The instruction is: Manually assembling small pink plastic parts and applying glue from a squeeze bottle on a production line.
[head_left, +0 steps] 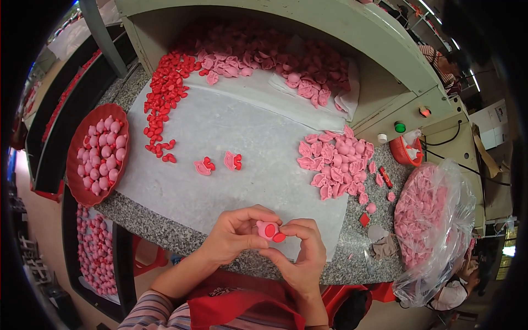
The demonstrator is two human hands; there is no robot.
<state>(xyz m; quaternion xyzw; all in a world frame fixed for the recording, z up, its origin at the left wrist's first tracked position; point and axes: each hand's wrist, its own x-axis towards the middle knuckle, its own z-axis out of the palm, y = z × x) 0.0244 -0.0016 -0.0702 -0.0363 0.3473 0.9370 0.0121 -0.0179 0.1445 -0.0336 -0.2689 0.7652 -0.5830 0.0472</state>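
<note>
Near the table's front edge, my left hand (232,235) is closed round a small pink toy figure (262,225) with a red oval on it. My right hand (305,246) pinches a second red oval piece (279,237) against the figure's right side; whether it is attached I cannot tell. Farther off on the white sheet (220,129) lie two pink half-shells (203,167) with red pieces in them. A pile of loose pink half-shells (338,162) lies to the right. A trail of loose red pieces (165,91) runs down the sheet's left side.
At left stands a red bowl (124,118) of pink figures; below it, a black tray (127,269) holds more. Pink shells (247,47) heap under the metal machine housing (308,19). A plastic bag of pink parts (423,214), a small red basket (404,153) and a blade (368,261) are at right.
</note>
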